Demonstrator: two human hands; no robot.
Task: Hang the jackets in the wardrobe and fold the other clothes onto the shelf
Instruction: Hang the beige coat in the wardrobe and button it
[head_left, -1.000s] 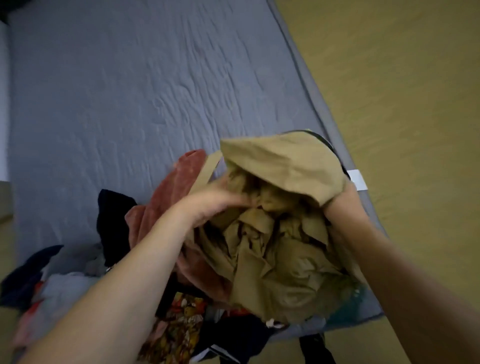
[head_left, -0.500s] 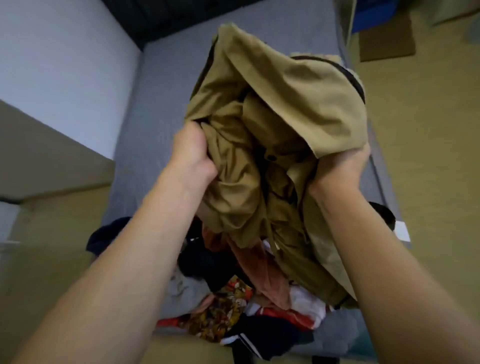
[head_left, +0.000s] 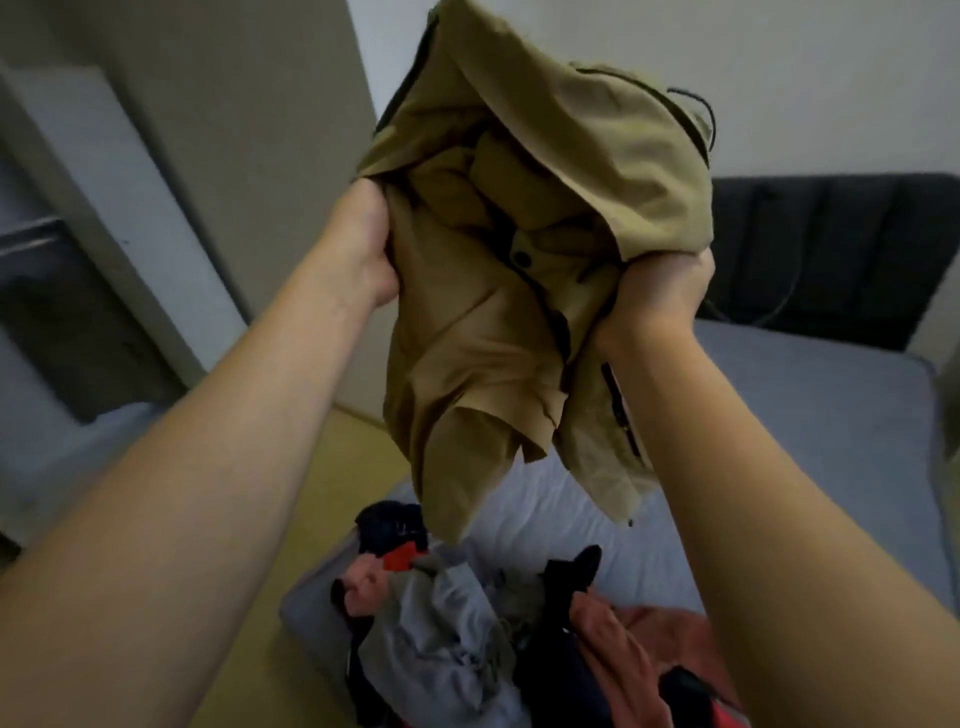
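**Inspector:** Head view, the only one supplied. State the task item and where it is.

**Assistant:** A tan jacket (head_left: 519, 270), bunched up and held high in the air between both hands, above the near end of the bed (head_left: 810, 415). Its lower folds hang free and touch nothing below. A dark button and a dark zip show on the front.

**Inspector:** Hands?

**Assistant:** The left hand (head_left: 358, 249) is clenched on the jacket's left edge, fingers buried in the cloth. The right hand (head_left: 660, 286) is grasping the jacket's right side from beneath, with fabric draped over the fingers.

**Inspector:** Containers and contents?

**Assistant:** No basket or box can be made out. The remaining garments lie as a loose pile of clothes (head_left: 493, 623) directly on the bed's grey cover, at its near corner: a grey piece, dark navy pieces, a pink one, a rust-coloured one and a scrap of red.

**Inspector:** Surroundings?

**Assistant:** A dark padded headboard (head_left: 831, 249) at the far end of the bed, a yellowish floor (head_left: 322, 519) to the left, and a pale upright panel (head_left: 249, 130) at upper left. Whether that panel belongs to the wardrobe I cannot tell.
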